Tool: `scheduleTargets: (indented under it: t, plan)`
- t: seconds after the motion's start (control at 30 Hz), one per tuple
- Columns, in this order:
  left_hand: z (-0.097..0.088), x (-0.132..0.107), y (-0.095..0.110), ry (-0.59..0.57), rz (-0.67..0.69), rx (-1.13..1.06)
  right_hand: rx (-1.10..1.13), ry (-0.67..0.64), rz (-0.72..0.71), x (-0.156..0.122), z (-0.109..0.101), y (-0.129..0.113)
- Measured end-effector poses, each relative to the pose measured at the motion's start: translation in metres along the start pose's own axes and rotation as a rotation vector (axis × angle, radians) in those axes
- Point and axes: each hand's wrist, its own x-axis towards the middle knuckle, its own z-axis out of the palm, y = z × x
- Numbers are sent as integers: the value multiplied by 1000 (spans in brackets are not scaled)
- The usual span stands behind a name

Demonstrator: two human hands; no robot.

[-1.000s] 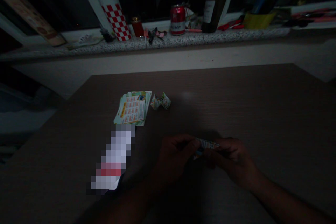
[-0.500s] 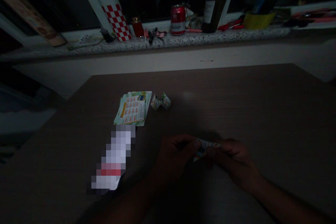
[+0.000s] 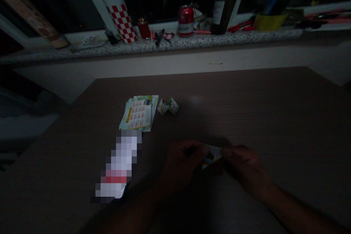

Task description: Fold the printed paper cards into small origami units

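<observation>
Low over the dark wooden table (image 3: 246, 98), my left hand (image 3: 182, 162) and my right hand (image 3: 244, 170) meet around a small printed paper card (image 3: 212, 153). Both pinch it with closed fingers, the left at its left edge, the right covering its right part. A stack of similar printed cards (image 3: 139, 112) lies further back on the table to the left. Right of that stack rest two small folded paper pieces (image 3: 168, 106). The scene is very dim.
A blurred-out flat object (image 3: 119, 166) lies on the table to the left of my left hand. On the stone windowsill (image 3: 246, 36) behind stand a red can (image 3: 185, 20), a dark bottle (image 3: 223, 5), a red-and-white checked bottle (image 3: 117, 7) and small clutter.
My right hand's fingers have slid left over the card, so less of it shows now. The left hand has hardly moved.
</observation>
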Motion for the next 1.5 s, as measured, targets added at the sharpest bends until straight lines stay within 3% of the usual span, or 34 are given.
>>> scheduleTargets:
  t: [0.13, 0.43, 0.67, 1.07, 1.33, 1.5]
  plan:
    - [-1, 0, -1, -24, -3, -8, 58, 2, 14, 1, 1, 0]
    - [-1, 3, -1, -97, -159, 27, 87, -7, 17, -1, -1, -1]
    - [-2, 3, -2, -46, -105, -66, -199, -203, -86, -4, 1, 2]
    - [1, 2, -1, -104, -132, -61, -312, -157, -220, -5, 1, 2]
    - [-1, 2, -2, -56, -119, -83, -389, -282, -225, -3, 2, -1]
    - [2, 1, 1, -44, -116, -59, -413, -262, -258, -4, 2, -2]
